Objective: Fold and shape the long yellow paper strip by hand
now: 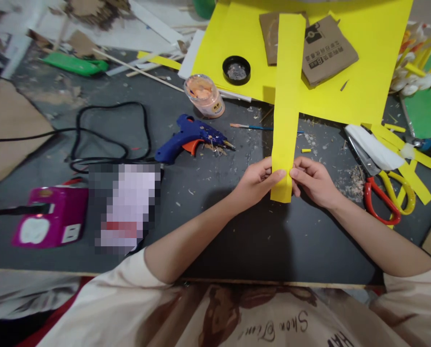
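A long yellow paper strip (288, 96) stands out away from me over the table, gripped near its lower end. My left hand (257, 180) pinches its left edge, thumb on top and fingers behind. On the opposite edge, my right hand (311, 180) pinches the strip between thumb and fingers. The fingertips behind the paper are partly hidden. A thin blue paintbrush (251, 126) lies beneath the strip, which covers its middle. Left of my hands rests a blue glue gun (194, 137) with an orange trigger. Scissors (378, 193) with red and yellow handles lie to the right.
Large yellow sheets (345, 103) lie at the back, bearing folded brown cardboard (329, 53) and a black lid (236, 70). An open jar (204, 96) stands beside them. A black cable (146, 125), purple power adapter (52, 217) and blurred phone (128, 207) occupy the left.
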Demonstrator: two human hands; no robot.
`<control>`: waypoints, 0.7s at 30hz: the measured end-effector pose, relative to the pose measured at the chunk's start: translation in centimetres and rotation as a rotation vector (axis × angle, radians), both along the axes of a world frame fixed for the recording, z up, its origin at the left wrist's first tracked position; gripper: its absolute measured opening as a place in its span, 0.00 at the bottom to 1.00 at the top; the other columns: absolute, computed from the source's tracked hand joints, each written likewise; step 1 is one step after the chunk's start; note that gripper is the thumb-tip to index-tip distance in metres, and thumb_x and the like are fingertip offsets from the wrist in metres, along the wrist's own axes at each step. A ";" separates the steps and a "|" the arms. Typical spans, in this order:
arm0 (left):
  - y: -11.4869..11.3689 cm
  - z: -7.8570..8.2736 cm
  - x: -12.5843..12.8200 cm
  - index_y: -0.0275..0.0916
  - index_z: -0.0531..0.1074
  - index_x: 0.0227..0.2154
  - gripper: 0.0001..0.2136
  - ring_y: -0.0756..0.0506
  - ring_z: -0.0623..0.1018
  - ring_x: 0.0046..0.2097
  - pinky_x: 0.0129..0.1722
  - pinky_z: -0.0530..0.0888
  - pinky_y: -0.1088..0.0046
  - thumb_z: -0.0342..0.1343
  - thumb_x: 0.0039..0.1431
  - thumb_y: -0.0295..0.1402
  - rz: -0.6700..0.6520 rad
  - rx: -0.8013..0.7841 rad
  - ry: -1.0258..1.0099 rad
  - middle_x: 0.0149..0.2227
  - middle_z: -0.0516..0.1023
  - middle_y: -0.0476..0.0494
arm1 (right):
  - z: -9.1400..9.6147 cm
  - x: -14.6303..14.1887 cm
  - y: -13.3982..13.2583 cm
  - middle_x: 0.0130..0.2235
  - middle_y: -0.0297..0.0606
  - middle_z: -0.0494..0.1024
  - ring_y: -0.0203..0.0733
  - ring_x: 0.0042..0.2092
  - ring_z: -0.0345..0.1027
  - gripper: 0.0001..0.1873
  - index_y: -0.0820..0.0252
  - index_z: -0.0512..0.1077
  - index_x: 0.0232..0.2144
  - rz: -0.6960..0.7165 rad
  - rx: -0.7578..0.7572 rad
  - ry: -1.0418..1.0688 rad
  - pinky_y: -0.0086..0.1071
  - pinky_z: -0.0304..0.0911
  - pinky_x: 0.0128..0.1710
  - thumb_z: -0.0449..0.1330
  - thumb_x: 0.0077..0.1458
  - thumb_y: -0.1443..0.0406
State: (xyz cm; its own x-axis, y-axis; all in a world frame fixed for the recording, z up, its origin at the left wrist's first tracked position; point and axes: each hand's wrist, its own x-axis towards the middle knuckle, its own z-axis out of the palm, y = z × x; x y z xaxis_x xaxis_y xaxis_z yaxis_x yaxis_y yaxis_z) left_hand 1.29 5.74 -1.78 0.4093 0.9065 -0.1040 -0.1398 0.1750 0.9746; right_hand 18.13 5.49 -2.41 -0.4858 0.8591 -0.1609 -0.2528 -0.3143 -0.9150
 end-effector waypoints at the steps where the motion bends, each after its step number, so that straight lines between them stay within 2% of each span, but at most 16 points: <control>1: 0.0 0.0 0.0 0.35 0.72 0.33 0.18 0.50 0.76 0.29 0.28 0.74 0.77 0.58 0.51 0.48 0.032 0.000 -0.009 0.29 0.77 0.46 | 0.1 0.0 -0.1 0.20 0.25 0.70 0.26 0.19 0.63 0.10 0.60 0.66 0.30 -0.004 -0.002 -0.016 0.21 0.58 0.19 0.60 0.54 0.60; 5: 0.1 -0.1 0.1 0.35 0.73 0.34 0.18 0.50 0.77 0.31 0.30 0.75 0.77 0.59 0.50 0.47 0.078 -0.007 -0.054 0.31 0.77 0.46 | 0.3 -0.1 -0.2 0.19 0.25 0.70 0.25 0.18 0.62 0.10 0.61 0.67 0.29 -0.009 0.005 -0.073 0.20 0.56 0.19 0.61 0.53 0.60; 8: 0.1 -0.1 0.0 0.34 0.73 0.33 0.18 0.50 0.77 0.30 0.29 0.75 0.76 0.59 0.51 0.47 0.003 -0.037 -0.061 0.29 0.77 0.46 | 0.1 0.0 -0.1 0.19 0.25 0.70 0.25 0.18 0.62 0.10 0.61 0.67 0.29 -0.019 0.016 -0.063 0.20 0.55 0.18 0.61 0.54 0.60; 13: 0.1 0.0 -0.1 0.35 0.71 0.33 0.16 0.49 0.77 0.29 0.27 0.75 0.76 0.59 0.51 0.45 -0.073 -0.074 -0.101 0.27 0.77 0.46 | 0.0 0.2 0.2 0.21 0.26 0.72 0.25 0.18 0.63 0.09 0.61 0.68 0.30 0.041 0.007 -0.010 0.21 0.58 0.19 0.60 0.55 0.61; 21: 0.0 0.2 -0.1 0.34 0.71 0.32 0.18 0.50 0.76 0.28 0.26 0.74 0.76 0.60 0.49 0.47 -0.036 -0.072 -0.037 0.27 0.76 0.46 | 0.2 0.1 0.1 0.20 0.26 0.72 0.26 0.18 0.64 0.11 0.61 0.67 0.28 0.037 -0.012 -0.031 0.21 0.59 0.18 0.62 0.52 0.59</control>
